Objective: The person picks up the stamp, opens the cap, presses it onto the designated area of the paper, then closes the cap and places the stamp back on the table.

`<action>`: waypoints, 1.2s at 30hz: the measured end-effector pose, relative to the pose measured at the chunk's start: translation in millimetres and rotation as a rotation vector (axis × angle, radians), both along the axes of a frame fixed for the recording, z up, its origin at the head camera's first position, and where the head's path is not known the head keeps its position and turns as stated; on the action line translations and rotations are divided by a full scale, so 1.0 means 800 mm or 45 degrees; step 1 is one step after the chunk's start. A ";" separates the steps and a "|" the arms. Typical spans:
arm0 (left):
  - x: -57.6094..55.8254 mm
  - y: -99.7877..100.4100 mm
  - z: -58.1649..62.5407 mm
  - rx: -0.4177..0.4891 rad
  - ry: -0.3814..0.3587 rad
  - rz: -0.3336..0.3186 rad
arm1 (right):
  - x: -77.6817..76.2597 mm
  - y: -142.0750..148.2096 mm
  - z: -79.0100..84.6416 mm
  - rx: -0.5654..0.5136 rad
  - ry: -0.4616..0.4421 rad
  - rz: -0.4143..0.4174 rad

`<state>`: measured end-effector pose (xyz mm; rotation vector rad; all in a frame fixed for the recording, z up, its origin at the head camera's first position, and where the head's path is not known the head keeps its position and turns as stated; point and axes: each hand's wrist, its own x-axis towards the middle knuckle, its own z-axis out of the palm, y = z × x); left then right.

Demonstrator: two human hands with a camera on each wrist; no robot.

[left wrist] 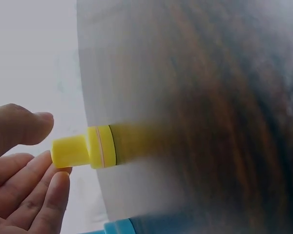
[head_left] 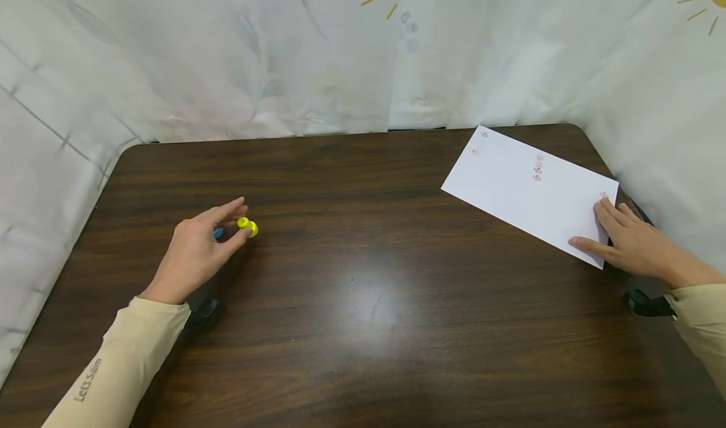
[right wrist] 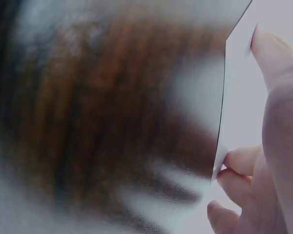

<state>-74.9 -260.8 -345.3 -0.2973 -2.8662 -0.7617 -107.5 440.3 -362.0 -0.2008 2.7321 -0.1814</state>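
At the left of the head view, my left hand (head_left: 195, 248) is around a small yellow stamp (head_left: 247, 226) standing on the table. In the left wrist view the thumb (left wrist: 27, 126) is apart from the yellow stamp's handle (left wrist: 71, 151), and the fingertips are right beside its top. A blue stamp (head_left: 218, 232) stands just behind, mostly hidden by the hand; its edge shows in the left wrist view. Over on the right, my right hand (head_left: 641, 242) rests with spread fingers on the near right end of a white paper (head_left: 527, 195) bearing several small red prints.
The dark wood table (head_left: 368, 333) shines with a reflection in the middle. A pale patterned curtain (head_left: 272, 56) hangs along its back and sides. Black wrist devices (head_left: 646, 303) are worn at both sleeve cuffs.
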 end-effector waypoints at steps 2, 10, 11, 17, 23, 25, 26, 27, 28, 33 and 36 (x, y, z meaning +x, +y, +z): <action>-0.001 0.000 -0.001 0.000 0.006 -0.007 | 0.000 -0.001 0.000 -0.009 -0.008 0.000; -0.003 0.002 -0.006 -0.024 -0.004 -0.016 | 0.004 -0.002 -0.002 0.080 0.050 -0.027; -0.003 0.002 -0.006 -0.028 -0.006 -0.013 | 0.005 -0.002 -0.002 0.090 0.054 -0.031; -0.003 0.003 -0.007 -0.025 -0.055 -0.017 | 0.003 0.001 -0.003 0.080 0.026 -0.033; -0.005 0.005 -0.010 -0.028 -0.073 -0.040 | 0.001 0.000 -0.001 0.075 0.016 -0.028; -0.006 0.005 -0.011 -0.025 -0.069 -0.043 | 0.000 -0.001 -0.001 0.074 0.016 -0.023; -0.006 0.005 -0.011 -0.026 -0.069 -0.044 | 0.000 -0.001 -0.001 0.073 0.016 -0.018; -0.006 0.005 -0.011 -0.030 -0.070 -0.042 | 0.000 -0.002 -0.001 0.070 0.017 -0.015; -0.006 0.005 -0.012 -0.033 -0.069 -0.040 | 0.000 -0.002 -0.002 0.069 0.017 -0.008; -0.007 0.004 -0.014 -0.005 -0.102 -0.022 | -0.001 -0.004 -0.003 0.065 0.012 0.009; -0.007 0.004 -0.015 0.030 -0.123 -0.026 | -0.002 -0.005 -0.004 0.073 0.009 0.018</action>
